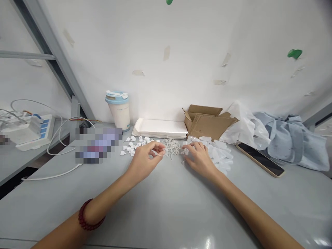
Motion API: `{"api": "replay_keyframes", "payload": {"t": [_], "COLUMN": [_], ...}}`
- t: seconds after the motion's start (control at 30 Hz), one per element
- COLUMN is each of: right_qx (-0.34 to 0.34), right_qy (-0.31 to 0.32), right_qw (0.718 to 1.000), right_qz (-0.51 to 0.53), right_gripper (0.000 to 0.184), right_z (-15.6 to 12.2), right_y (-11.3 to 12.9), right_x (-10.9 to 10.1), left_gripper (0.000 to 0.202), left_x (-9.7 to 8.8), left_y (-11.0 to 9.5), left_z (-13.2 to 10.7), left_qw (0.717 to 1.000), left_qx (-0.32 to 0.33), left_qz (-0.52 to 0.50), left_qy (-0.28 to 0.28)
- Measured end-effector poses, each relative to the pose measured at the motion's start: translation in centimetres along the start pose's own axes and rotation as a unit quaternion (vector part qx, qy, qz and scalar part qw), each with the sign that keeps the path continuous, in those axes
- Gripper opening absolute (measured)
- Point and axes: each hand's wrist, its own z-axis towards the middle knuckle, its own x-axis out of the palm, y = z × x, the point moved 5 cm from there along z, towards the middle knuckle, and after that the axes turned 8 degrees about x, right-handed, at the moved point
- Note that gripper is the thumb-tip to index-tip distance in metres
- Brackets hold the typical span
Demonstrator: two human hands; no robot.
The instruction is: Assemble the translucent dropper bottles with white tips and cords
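My left hand (pixel 144 159) is closed in a pinch on a short white cord (pixel 161 155), which curves out from the fingertips. Just beyond it lies a loose pile of similar white cords (pixel 171 146). Small white plastic pieces (pixel 131 147) are scattered to the left, partly behind my left hand. My right hand (pixel 200 158) rests low over the tabletop with its fingers bent and the thumb apart. Its fingertips are at the left side of a heap of translucent plastic pieces (pixel 221 155), and some are hidden beneath the hand.
Behind the piles stand a paper cup (pixel 119 110), a flat white stack (pixel 162 128) and an opened cardboard box (pixel 207 122). To the right are a white plastic bag (pixel 243 128), a phone (pixel 260 159) and a blue-grey cloth bag (pixel 290 141). Cables and a power strip (pixel 44 131) lie left.
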Motion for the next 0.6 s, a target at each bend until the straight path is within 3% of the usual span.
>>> {"api": "replay_keyframes", "payload": {"t": [0.2,0.33,0.43,0.6], "right_qx": [0.005,0.001,-0.037,-0.119], "right_qy": [-0.055,-0.103,-0.133,-0.11], "right_qw": [0.998,0.995,0.99,0.983], "right_qz": [-0.001,0.005,0.027,0.083], "right_gripper": [0.038,0.025,0.016,0.027], "right_z": [0.2,0.1,-0.3,-1.7], "right_y": [-0.8,-0.7,0.7,4.2], "right_x": [-0.6,-1.4,-2.2,-2.4], "left_gripper": [0.014,0.015,0.017,0.016], "left_x": [0.3,0.7,1.0,1.6], "left_y": [0.1,0.3,0.5,0.3], "left_z": [-0.1,-0.1,-0.2,-0.2], "left_qw": [1.0,0.999,0.994,0.976], "left_qx": [-0.009,-0.025,-0.051,-0.083], "left_qz": [-0.01,-0.034,-0.089,-0.185], "left_qy": [0.017,0.034,0.044,0.083]}}
